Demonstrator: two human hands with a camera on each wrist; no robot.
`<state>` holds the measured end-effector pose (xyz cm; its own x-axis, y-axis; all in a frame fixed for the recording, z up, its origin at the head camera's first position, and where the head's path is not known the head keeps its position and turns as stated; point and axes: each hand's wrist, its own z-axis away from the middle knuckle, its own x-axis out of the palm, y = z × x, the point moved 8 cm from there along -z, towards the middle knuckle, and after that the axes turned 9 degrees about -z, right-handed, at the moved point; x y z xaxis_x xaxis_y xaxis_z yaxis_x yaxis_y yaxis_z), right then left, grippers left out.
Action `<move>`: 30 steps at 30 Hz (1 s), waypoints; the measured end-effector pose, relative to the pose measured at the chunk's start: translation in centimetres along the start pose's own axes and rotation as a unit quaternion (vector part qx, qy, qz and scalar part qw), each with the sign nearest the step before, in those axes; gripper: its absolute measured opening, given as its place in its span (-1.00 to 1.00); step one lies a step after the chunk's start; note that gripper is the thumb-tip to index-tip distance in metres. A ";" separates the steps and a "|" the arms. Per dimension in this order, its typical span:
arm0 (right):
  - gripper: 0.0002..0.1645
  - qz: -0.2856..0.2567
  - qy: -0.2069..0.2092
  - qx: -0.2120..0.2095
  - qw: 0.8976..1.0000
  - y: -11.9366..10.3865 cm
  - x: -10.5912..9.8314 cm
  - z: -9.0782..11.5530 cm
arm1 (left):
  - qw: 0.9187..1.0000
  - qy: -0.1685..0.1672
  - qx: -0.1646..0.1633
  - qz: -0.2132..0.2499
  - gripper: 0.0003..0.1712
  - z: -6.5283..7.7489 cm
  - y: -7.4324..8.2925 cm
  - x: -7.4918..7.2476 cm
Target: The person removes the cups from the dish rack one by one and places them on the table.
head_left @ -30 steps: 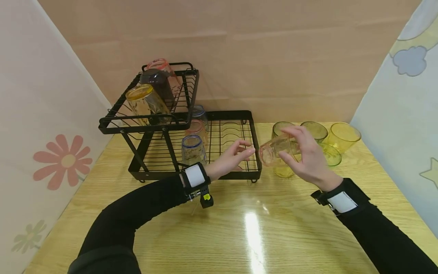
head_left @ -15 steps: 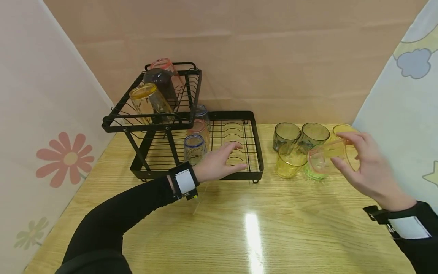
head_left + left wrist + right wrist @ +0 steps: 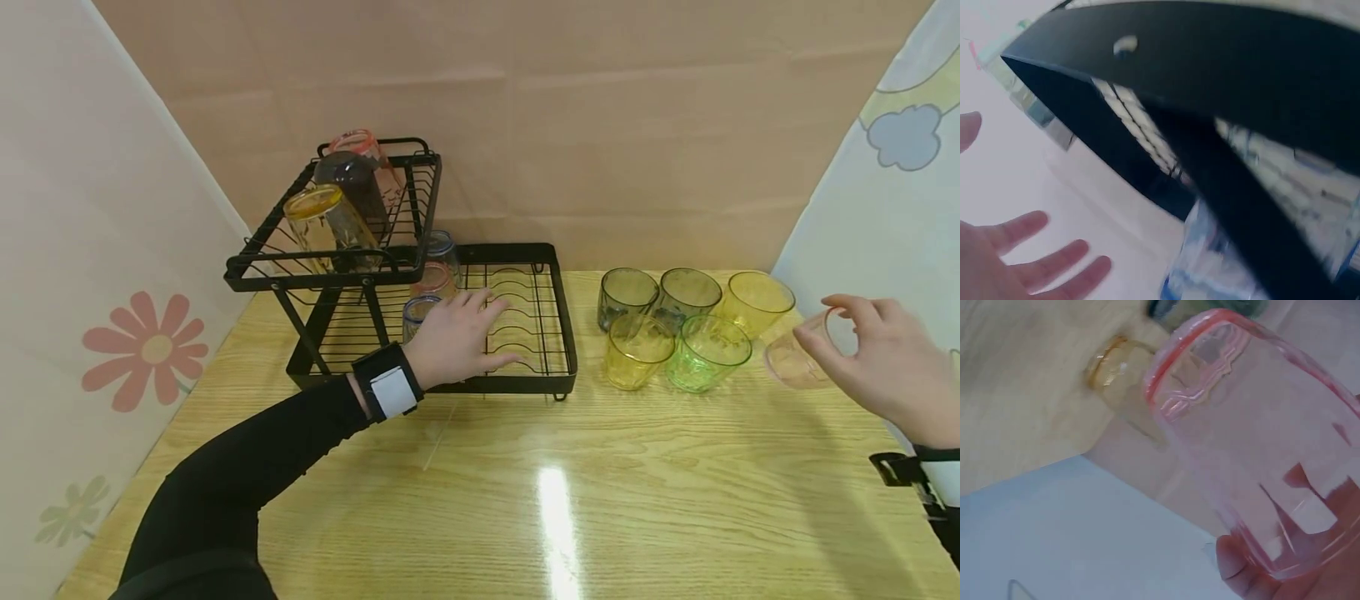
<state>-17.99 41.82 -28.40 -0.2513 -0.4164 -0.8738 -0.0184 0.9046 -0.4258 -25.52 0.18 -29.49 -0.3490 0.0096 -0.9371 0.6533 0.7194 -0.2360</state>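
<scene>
At the far right of the head view, my right hand grips a clear pink drinking glass, tilted and held above the table. In the right wrist view the pink glass fills much of the picture, with fingers around its lower end. My left hand hovers at the front of the black two-tier dish rack, its fingers spread and holding nothing. Behind that hand a blue-rimmed glass is partly hidden. In the left wrist view, the rack lies close beside the fingers.
Several glasses stand upright on the table: two dark grey, two yellow and one green. A yellow glass, a dark glass and a pink glass sit on the upper tier. A wall stands at each side.
My right hand has carried the pink glass rightward, away from the rack and past the standing glasses. My left hand has drawn back to the left, its fingers more spread.
</scene>
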 end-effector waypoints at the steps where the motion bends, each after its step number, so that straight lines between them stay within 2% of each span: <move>1: -0.26 0.009 -0.014 0.010 1.000 0.6 0.5 -0.1 | 1.000 -0.005 -0.004 -0.014 -0.11 0.0 -0.2 0.0; 4: -0.18 0.030 -0.047 0.030 0.998 2.2 1.9 -0.3 | 0.998 -0.031 -0.021 -0.053 -0.08 0.1 -0.7 0.0; 8: -0.09 0.039 -0.073 0.034 0.996 3.1 3.5 -0.6 | 0.994 -0.063 -0.045 -0.072 -0.03 0.2 -1.4 0.1; 18: -0.05 0.037 -0.095 0.033 0.994 4.2 5.8 -2.1 | 0.991 -0.009 -0.071 -0.112 0.01 0.1 -2.3 -1.2; 23: -0.06 0.036 -0.112 0.030 0.993 4.2 6.3 -2.6 | 0.989 -0.010 -0.088 -0.115 0.01 0.2 -2.8 -1.3; 30: -0.05 0.042 -0.120 0.031 0.991 3.9 6.6 -2.8 | 0.983 -0.015 -0.109 -0.146 0.04 0.2 -3.4 -1.5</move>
<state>-22.38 42.80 -35.17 -0.0110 -0.3562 -0.9343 0.0540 0.9328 -0.3563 -27.10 -2.44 -27.35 -0.4786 -0.2368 -0.8455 0.3677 0.8204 -0.4379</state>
